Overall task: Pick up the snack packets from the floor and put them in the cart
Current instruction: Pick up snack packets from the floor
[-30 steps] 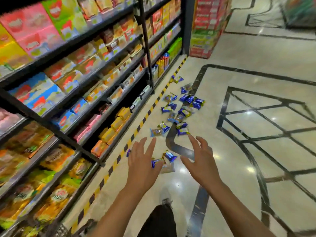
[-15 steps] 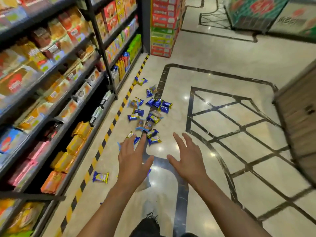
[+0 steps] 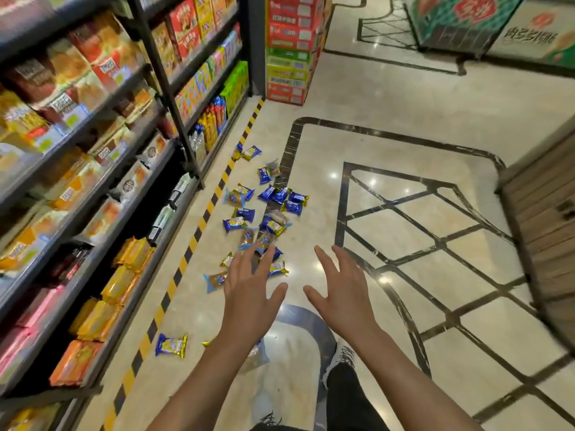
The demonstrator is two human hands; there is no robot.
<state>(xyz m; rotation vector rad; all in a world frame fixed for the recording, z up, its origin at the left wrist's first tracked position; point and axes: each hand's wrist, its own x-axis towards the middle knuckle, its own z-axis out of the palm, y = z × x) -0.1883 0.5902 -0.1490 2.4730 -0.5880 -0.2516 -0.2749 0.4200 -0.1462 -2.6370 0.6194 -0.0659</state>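
I am gripping nothing: my left hand (image 3: 249, 293) and right hand (image 3: 340, 290) are both reaching out with fingers spread and empty, held above the floor (image 3: 404, 98). The snack packets (image 3: 264, 209) are lying scattered at twelve o'clock from my hands, one packet (image 3: 171, 345) now sitting at eight o'clock beside the shelf (image 3: 102, 244). Compared with a second ago I am seeing more floor ahead, and no cart is showing, so collecting is only starting.
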